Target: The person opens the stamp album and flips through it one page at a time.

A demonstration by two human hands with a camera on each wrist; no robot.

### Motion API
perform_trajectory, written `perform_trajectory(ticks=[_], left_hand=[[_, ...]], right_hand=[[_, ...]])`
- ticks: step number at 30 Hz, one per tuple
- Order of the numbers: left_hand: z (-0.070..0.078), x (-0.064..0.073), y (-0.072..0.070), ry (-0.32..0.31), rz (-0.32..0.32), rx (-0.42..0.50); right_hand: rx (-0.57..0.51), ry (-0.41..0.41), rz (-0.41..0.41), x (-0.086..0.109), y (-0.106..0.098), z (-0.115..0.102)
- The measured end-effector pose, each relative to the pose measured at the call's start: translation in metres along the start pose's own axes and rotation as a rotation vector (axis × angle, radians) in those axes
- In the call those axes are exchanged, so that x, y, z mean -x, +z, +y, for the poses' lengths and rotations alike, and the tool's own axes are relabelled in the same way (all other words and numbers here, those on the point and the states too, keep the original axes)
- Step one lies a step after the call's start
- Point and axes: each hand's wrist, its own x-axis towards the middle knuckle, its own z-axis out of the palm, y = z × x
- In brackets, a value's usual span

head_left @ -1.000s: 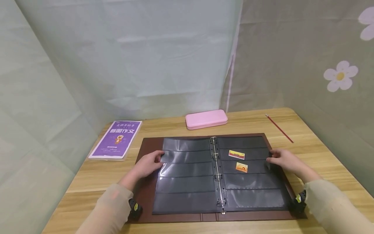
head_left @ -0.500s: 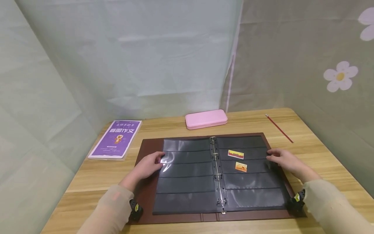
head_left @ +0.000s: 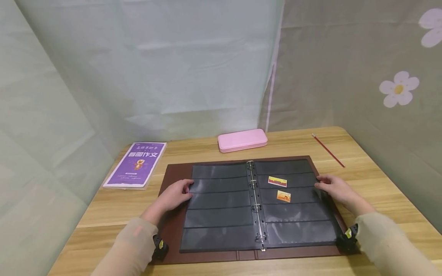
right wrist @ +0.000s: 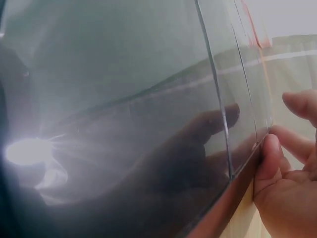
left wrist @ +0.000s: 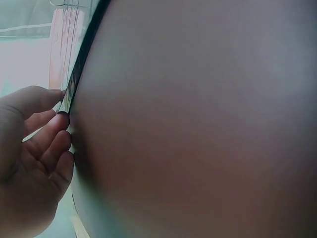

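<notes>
An open brown ring binder (head_left: 174, 172) with black pocket pages lies on the table. My left hand (head_left: 174, 194) is at the outer edge of its left pocket page (head_left: 219, 201). In the left wrist view, thumb and fingertips pinch that edge. My right hand (head_left: 336, 189) is at the outer edge of the right pocket page (head_left: 297, 212). The right wrist view shows its fingers touching the edge, the thumb held apart. Two small stamp-like pieces, a red-and-yellow one (head_left: 277, 181) and an orange one (head_left: 284, 196), show on the right page. Metal rings (head_left: 256, 207) run down the middle.
Behind the binder lies a pink pencil case (head_left: 242, 140). A purple booklet (head_left: 136, 165) is at the back left of the wooden table (head_left: 103, 211). A red pencil (head_left: 328, 150) lies at the back right. Fabric curtains (head_left: 200, 69) surround the table's back and sides.
Both hands stay at the page edges. Glare on the left page has faded, and the whole view has shifted slightly.
</notes>
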Motion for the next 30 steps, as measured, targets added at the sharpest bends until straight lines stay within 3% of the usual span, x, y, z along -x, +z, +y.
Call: perform_trajectory(ticks=[9,18,30], left_hand=[[0.000,0.000,0.001,0.023,-0.018,-0.048],[0.000,0.000,0.000,0.032,-0.029,-0.065],[0.002,-0.002,-0.004,0.026,-0.039,-0.068]], right_hand=[[-0.035,0.010,0.017,0.001,0.000,0.000],[-0.083,-0.069,0.068,0.004,0.000,0.001],[-0.142,-0.146,0.029,0.011,-0.010,0.000]])
